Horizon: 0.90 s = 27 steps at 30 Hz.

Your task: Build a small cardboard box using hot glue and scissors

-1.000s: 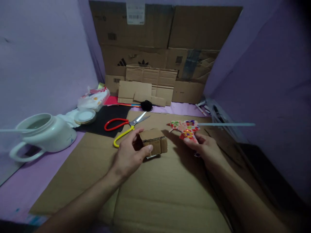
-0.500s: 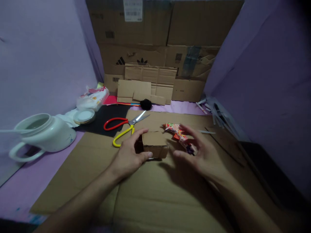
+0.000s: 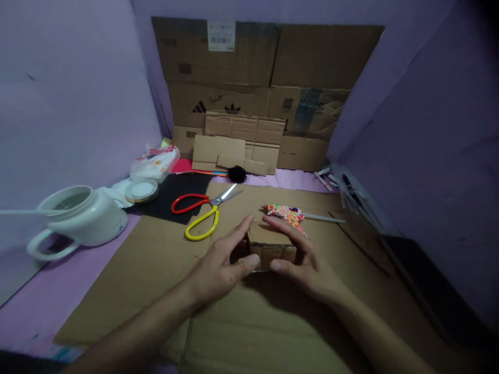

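A small cardboard box is held between both hands above the big cardboard sheet. My left hand grips its left side, thumb on the front face and fingers behind. On the right side, my right hand grips it the same way, with the thumb on the front. Just behind the box lies a glue gun with a floral pattern, a pale glue stick coming out to its right. Scissors with one red and one yellow handle lie open to the left.
The cardboard sheet covers the tabletop. A white teapot, a round lid and black paper are at left. Black yarn and cardboard pieces stand at the back. Glue sticks and a dark object lie right.
My right hand has left the glue gun, now lying flat, and has closed on the box's right side. The box has shifted right and nearer. The camera view has shifted slightly.
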{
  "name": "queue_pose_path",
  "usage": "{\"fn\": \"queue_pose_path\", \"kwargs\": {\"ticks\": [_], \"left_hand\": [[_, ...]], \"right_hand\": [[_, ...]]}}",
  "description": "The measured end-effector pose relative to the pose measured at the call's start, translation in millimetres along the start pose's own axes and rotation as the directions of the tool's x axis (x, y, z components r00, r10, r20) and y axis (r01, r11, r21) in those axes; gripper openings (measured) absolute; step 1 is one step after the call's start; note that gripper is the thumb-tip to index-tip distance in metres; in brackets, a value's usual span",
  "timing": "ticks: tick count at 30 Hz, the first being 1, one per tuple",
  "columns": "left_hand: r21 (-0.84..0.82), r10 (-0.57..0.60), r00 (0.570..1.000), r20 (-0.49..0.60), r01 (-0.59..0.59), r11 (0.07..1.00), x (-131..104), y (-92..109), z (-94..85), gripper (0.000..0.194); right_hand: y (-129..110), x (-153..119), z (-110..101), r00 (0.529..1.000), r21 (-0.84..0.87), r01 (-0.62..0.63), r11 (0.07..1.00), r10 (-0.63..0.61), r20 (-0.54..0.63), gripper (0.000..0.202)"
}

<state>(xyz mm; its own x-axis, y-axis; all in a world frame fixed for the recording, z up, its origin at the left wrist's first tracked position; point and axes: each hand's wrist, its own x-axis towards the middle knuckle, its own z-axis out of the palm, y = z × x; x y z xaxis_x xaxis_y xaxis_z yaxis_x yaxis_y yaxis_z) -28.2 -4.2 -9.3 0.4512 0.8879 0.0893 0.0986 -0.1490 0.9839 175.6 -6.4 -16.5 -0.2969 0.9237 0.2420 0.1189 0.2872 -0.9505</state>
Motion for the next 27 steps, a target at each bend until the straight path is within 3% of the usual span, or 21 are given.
{"fn": "queue_pose_path", "kwargs": {"ticks": [4, 9, 15, 18, 21, 27], "left_hand": [[0.147, 0.081, 0.997, -0.016, -0.078, 0.986, -1, 1, 4.3, 0.068], [0.189, 0.148, 0.989, -0.027, -0.14, 0.972, -1, -3, 2.7, 0.056], [0.258, 0.275, 0.961, 0.04, -0.275, 0.926, 1, -2, -0.1, 0.06], [0.327, 0.223, 0.975, 0.01, -0.214, 0.92, 2, -2, -2.0, 0.059], [0.433, 0.217, 0.975, -0.05, -0.175, 0.884, 0, -3, -3.7, 0.056], [0.612, 0.5, 0.865, -0.03, -0.379, 0.693, -3, -4, -6.4, 0.031]], "right_hand": [[0, 0, 4, 0.996, -0.106, -0.023, 0.994, 0.013, -0.092, 0.058], [6, 2, 15, 0.98, -0.116, -0.044, 0.992, 0.021, -0.196, 0.062], [10, 1, 11, 0.981, -0.24, 0.164, 0.957, -0.184, -0.064, 0.051], [8, -3, 3, 0.973, -0.353, 0.225, 0.908, -0.227, 0.038, 0.044], [7, -6, 0, 0.966, -0.409, 0.254, 0.877, -0.254, 0.056, 0.031], [8, -1, -1, 0.956, -0.474, 0.284, 0.833, -0.287, 0.067, 0.036]]}}
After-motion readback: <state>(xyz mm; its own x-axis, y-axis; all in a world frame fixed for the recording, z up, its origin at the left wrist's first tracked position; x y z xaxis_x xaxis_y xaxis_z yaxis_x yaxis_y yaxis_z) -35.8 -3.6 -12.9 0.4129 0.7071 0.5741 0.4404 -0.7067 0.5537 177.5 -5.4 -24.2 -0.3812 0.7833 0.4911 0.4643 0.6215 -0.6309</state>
